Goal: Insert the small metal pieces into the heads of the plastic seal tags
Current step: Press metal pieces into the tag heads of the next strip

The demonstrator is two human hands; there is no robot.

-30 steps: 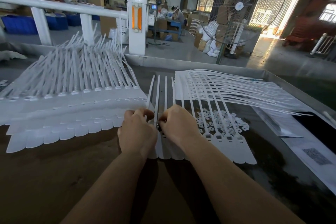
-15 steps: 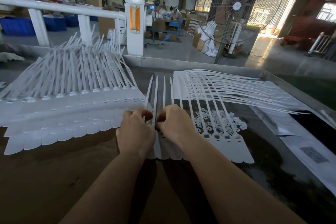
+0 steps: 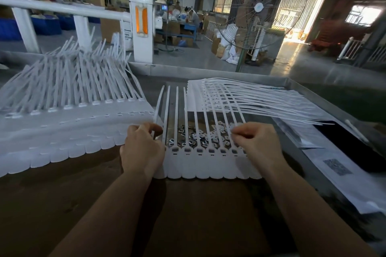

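A joined row of white plastic seal tags (image 3: 208,165) lies flat in front of me, square heads in a line, thin tails pointing away. My left hand (image 3: 142,148) rests curled on the row's left end, fingertips pinching the leftmost tail. My right hand (image 3: 254,142) sits at the row's right end, fingers curled over the scattered small metal pieces (image 3: 200,133) beneath the tails. Whether it holds a piece is hidden.
A large stack of tag rows (image 3: 69,123) fans out at left, tails raised. Another stack (image 3: 240,98) lies behind the row at right. Printed papers (image 3: 332,165) lie right. A metal tray rim (image 3: 219,72) runs along the back; a floor fan (image 3: 259,8) stands beyond.
My right hand has moved from the row's left part to its right end over the metal pieces, uncovering the tag heads. The left hand has stayed at the left end.
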